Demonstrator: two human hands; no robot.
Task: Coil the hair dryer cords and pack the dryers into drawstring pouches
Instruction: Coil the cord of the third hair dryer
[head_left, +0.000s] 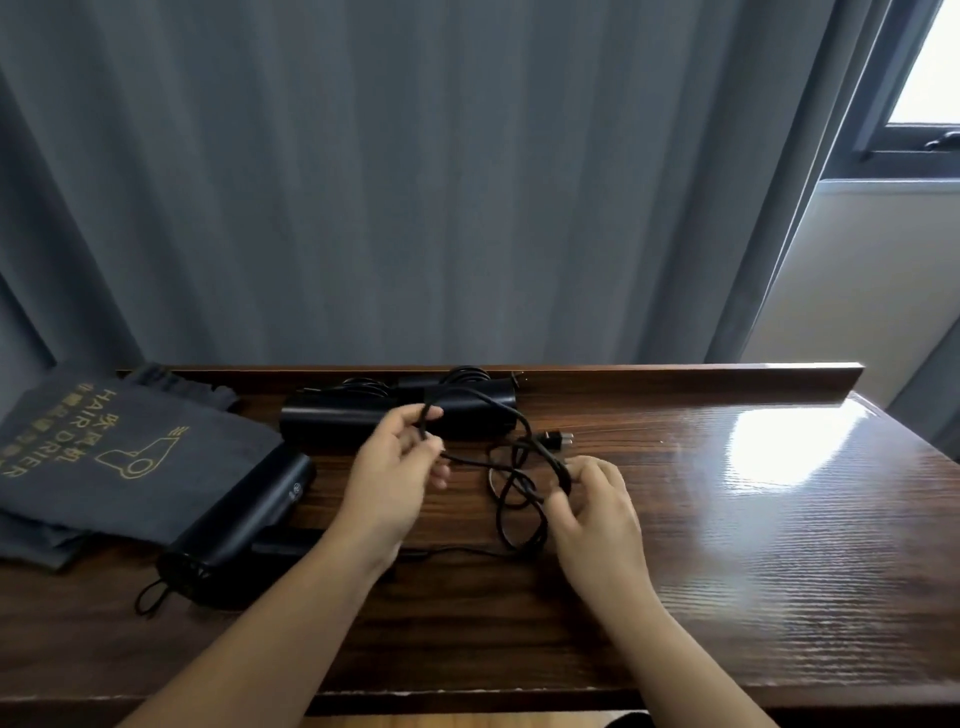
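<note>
Currently I see both hands' grips pinching the thin black looped cord (511, 483): left hand (395, 467), right hand (592, 504); the glossy wood-grain desk (753, 519) lies bare rightward to its edge.

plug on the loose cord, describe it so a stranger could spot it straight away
On the wooden table, look just beyond the right hand. The plug lies flat there, metal prongs pointing right, the only cord end with bare prongs showing.
</note>
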